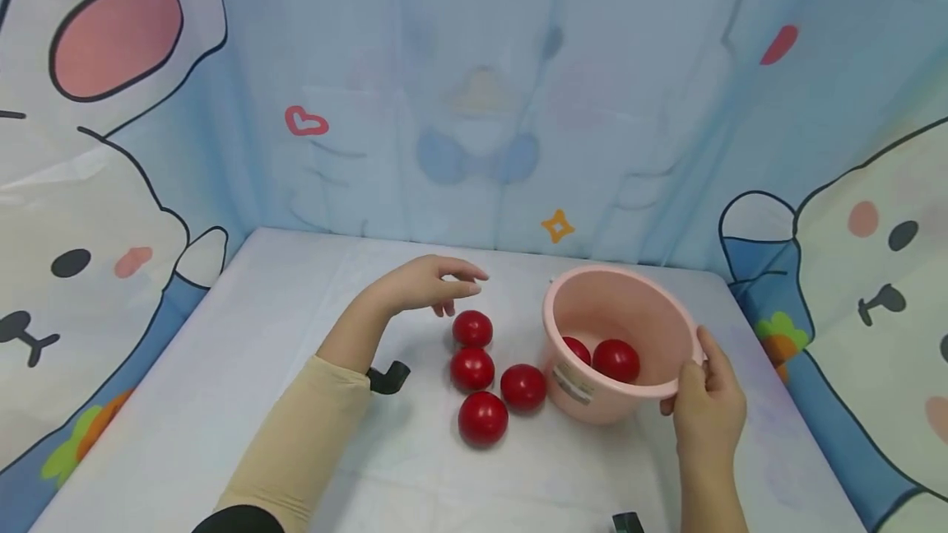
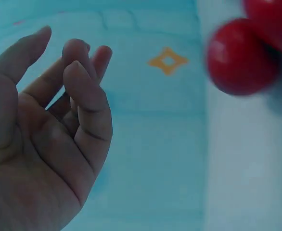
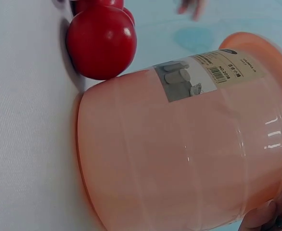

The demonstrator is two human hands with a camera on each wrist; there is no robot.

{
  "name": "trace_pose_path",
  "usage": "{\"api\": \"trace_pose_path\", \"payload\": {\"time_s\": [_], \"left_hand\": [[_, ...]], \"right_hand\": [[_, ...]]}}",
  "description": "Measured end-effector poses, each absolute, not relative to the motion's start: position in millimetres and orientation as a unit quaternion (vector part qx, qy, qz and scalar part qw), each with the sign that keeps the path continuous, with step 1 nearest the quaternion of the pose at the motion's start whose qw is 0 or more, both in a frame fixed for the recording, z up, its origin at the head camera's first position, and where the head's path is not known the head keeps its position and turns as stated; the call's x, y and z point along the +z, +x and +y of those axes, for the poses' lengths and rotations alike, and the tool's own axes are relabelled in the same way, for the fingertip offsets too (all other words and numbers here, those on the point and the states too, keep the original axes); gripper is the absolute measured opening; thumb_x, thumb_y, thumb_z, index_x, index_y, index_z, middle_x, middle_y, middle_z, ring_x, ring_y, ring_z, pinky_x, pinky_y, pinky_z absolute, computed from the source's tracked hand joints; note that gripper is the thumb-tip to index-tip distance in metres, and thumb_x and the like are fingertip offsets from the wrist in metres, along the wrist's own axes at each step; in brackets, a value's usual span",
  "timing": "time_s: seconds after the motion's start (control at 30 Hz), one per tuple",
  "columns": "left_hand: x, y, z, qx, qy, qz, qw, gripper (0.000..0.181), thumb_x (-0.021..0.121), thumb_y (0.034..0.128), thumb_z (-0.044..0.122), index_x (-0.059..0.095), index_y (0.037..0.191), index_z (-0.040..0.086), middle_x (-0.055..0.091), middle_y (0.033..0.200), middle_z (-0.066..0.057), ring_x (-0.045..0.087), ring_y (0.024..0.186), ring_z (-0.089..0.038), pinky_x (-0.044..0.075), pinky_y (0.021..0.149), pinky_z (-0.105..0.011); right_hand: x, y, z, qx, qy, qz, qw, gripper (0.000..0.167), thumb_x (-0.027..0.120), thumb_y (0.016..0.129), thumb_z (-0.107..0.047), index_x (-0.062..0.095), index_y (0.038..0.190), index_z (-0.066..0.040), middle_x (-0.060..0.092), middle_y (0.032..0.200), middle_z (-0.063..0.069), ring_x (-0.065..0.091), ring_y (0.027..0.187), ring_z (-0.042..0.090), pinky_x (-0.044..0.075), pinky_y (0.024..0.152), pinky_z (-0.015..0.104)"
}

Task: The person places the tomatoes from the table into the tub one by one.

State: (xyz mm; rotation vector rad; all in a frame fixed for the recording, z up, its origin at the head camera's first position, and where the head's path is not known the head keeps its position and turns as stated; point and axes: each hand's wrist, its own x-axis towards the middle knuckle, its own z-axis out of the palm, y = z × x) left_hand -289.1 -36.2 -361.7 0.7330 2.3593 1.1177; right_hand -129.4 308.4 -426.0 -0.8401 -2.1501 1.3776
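Note:
The pink bucket (image 1: 592, 397) stands on the table, tilted a little, with two red balls (image 1: 616, 360) visible inside. My right hand (image 1: 707, 401) grips its rim at the right side; fingertips (image 3: 261, 215) show at the rim in the right wrist view. My left hand (image 1: 429, 282) hangs above the table behind a group of several red balls (image 1: 483, 419), its fingers loosely bent and holding nothing. In the left wrist view that hand (image 2: 59, 120) is apart from the balls (image 2: 239, 57). One ball (image 3: 102, 42) lies against the bucket's base (image 3: 179, 144).
A white-covered table (image 1: 244, 336) carries everything. Behind it hangs a blue curtain (image 1: 355, 163) with cartoon figures, which also rises at both sides. A black strap end (image 1: 388, 378) sticks out from the left cuff.

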Motion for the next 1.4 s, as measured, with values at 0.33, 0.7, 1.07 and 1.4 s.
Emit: {"api": "trace_pose_path", "payload": {"time_s": [0.33, 0.7, 1.07, 1.4], "left_hand": [[-448, -295, -61, 0.44, 0.191, 0.84, 0.253, 0.044, 0.065, 0.0928, 0.046, 0.061, 0.134, 0.033, 0.064, 0.122, 0.001, 0.07, 0.082, -0.026, 0.058, 0.074, -0.033], [-487, -292, -46, 0.532, 0.203, 0.78, 0.261, 0.062, 0.066, 0.0928, 0.042, 0.042, 0.149, 0.035, 0.049, 0.146, -0.004, 0.073, 0.088, -0.021, 0.061, 0.074, -0.036], [-497, -295, -37, 0.553, 0.198, 0.769, 0.253, 0.061, 0.07, 0.0898, 0.045, 0.048, 0.146, 0.036, 0.051, 0.143, -0.006, 0.067, 0.105, -0.019, 0.061, 0.083, -0.035], [-499, -295, -37, 0.561, 0.187, 0.767, 0.25, 0.06, 0.072, 0.0895, 0.041, 0.05, 0.145, 0.033, 0.052, 0.143, -0.008, 0.07, 0.103, -0.017, 0.06, 0.083, -0.033]], "right_hand": [[-426, -130, 308, 0.5, -0.309, -0.777, 0.224, 0.048, 0.041, 0.102, -0.033, 0.036, 0.147, -0.049, 0.059, 0.094, 0.006, 0.055, 0.052, 0.019, 0.051, 0.052, 0.018], [-423, -129, 308, 0.499, -0.321, -0.775, 0.218, 0.048, 0.04, 0.102, -0.034, 0.036, 0.147, -0.049, 0.06, 0.103, 0.005, 0.055, 0.052, 0.02, 0.051, 0.052, 0.019], [-425, -130, 308, 0.493, -0.308, -0.781, 0.228, 0.048, 0.04, 0.102, -0.033, 0.037, 0.147, -0.048, 0.061, 0.099, 0.005, 0.055, 0.051, 0.02, 0.051, 0.051, 0.019], [-424, -130, 308, 0.497, -0.309, -0.778, 0.229, 0.047, 0.041, 0.102, -0.033, 0.039, 0.147, -0.047, 0.059, 0.092, 0.007, 0.055, 0.051, 0.019, 0.051, 0.051, 0.019]]}}
